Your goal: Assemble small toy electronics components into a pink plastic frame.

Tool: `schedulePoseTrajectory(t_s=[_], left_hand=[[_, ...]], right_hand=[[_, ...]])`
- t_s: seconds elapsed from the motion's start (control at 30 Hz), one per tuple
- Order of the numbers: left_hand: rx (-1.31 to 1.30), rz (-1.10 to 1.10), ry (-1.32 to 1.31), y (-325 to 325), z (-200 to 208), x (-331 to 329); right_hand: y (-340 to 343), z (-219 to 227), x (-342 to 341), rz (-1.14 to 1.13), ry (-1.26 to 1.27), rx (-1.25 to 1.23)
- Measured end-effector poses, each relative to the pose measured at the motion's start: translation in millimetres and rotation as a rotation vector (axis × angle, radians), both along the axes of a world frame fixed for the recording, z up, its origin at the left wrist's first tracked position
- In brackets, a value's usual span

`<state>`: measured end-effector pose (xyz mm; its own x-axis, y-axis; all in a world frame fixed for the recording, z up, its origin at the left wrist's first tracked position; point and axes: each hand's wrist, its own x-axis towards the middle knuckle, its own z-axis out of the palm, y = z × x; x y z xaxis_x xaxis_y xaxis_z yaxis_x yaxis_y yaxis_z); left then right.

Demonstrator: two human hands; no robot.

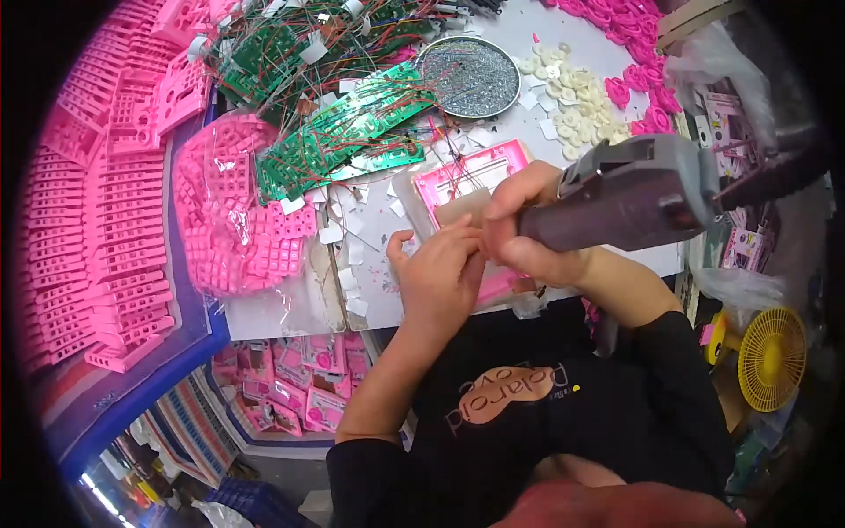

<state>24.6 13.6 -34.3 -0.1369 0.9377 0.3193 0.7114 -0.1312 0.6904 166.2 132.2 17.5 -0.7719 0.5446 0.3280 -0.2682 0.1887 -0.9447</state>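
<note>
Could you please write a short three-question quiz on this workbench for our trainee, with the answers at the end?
1. Which of the person's two hands grips the grey power tool?
2. What colour are the circuit boards to the left of the round dish?
A. Red
B. Green
C. Blue
3. True or false: in this view, the yellow fan stands to the right of the white tabletop.

Key:
1. The right hand.
2. B, green.
3. True.
</note>
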Motion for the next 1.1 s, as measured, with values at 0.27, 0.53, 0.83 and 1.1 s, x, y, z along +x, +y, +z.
schedulePoseTrajectory(t_s=[0.27, 0.53, 0.83, 1.1], left_hand=[[-0.057, -0.022, 0.084, -4.6, 3.4, 0.8], [-0.070, -0.122, 0.245, -5.7, 9.2, 2.4], [-0.095, -0.098, 0.241, -5.8, 10.6, 3.9], [0.013, -0.257, 0.166, 84.5, 38.2, -24.5]], right_hand=[[-1.0, -1.4, -2.8, -0.073, 0.040, 0.021], [18.9, -10.1, -12.9, -0.196, 0.055, -0.011], [21.8, -9.5, -14.0, -0.123, -0.125, 0.180], [72.5, 23.4, 11.4, -0.130, 0.365, -0.177]])
